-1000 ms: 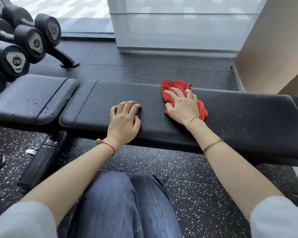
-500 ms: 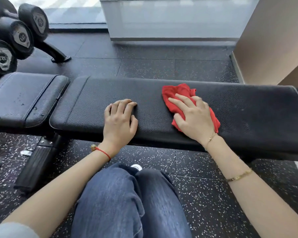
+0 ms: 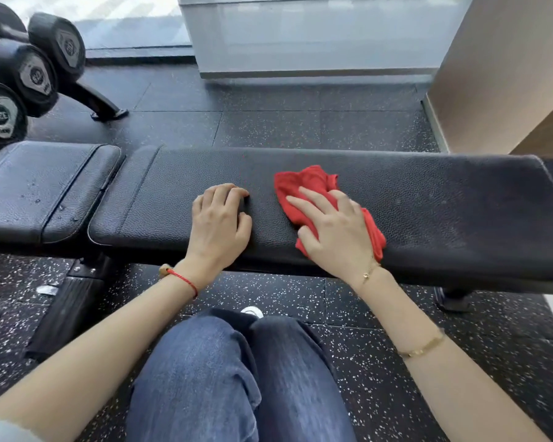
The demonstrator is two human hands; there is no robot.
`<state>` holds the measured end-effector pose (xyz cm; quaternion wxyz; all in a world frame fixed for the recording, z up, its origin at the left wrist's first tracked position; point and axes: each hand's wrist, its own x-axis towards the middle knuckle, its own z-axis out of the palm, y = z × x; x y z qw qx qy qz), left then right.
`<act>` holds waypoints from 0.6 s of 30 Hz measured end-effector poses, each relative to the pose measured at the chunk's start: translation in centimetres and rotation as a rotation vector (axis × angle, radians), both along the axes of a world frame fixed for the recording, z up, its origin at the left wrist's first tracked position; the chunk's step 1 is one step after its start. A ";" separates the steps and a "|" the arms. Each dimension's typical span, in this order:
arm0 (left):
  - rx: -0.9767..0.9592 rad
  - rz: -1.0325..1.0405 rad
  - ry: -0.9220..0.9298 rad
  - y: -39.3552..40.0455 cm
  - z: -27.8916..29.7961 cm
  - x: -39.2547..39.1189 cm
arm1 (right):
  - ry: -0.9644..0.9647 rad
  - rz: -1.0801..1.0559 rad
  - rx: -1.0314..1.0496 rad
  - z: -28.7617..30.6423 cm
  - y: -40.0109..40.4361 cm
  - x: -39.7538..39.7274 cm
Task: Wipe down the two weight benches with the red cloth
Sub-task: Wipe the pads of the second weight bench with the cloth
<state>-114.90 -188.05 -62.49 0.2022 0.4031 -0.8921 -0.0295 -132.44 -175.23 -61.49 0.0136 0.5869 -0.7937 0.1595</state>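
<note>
A long black padded weight bench point(image 3: 444, 199) runs across the view in front of my knees. Its separate seat pad point(image 3: 42, 189) lies at the left, with water droplets on it. The red cloth point(image 3: 304, 186) lies crumpled on the long pad near its middle. My right hand point(image 3: 332, 228) presses flat on the cloth, fingers spread over it. My left hand point(image 3: 219, 224) rests palm down on the pad just left of the cloth, fingers curled, holding nothing. No second bench shows in this view.
A rack of black dumbbells point(image 3: 35, 71) stands at the far left, its foot point(image 3: 109, 114) on the speckled rubber floor. A glass wall base point(image 3: 316, 71) runs behind the bench. A tan wall point(image 3: 505, 74) stands at the right. The bench's frame leg point(image 3: 67, 311) reaches down left.
My right hand has dragged the red cloth toward the near edge of the pad and slightly right. My left hand has stayed in place on the bench.
</note>
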 end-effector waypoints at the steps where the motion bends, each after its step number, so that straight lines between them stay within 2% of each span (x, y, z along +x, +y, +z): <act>1: 0.011 -0.003 0.014 -0.1 0.1 -0.3 | 0.001 -0.046 -0.015 0.0 1.1 -1.3; 6: 0.001 -0.143 -0.030 0.5 0.4 -3.4 | -0.024 -0.395 0.013 0.1 2.2 -9.3; 8: -0.019 -0.231 -0.087 0.8 0.5 -4.6 | -0.058 -0.461 0.041 0.2 0.8 -10.5; 10: -0.021 -0.273 -0.108 0.8 0.8 -5.3 | -0.069 -0.449 0.066 0.2 -0.1 -10.0; 12: 0.058 -0.251 -0.056 1.0 1.1 -5.9 | -0.063 -0.373 0.082 0.2 0.5 -8.8; 15: 0.135 -0.237 0.010 2.1 1.2 -7.6 | -0.016 -0.263 0.066 0.0 3.6 -6.5; 18: 0.141 -0.251 -0.018 3.4 1.0 -9.2 | -0.005 -0.255 0.016 -0.3 7.2 -6.2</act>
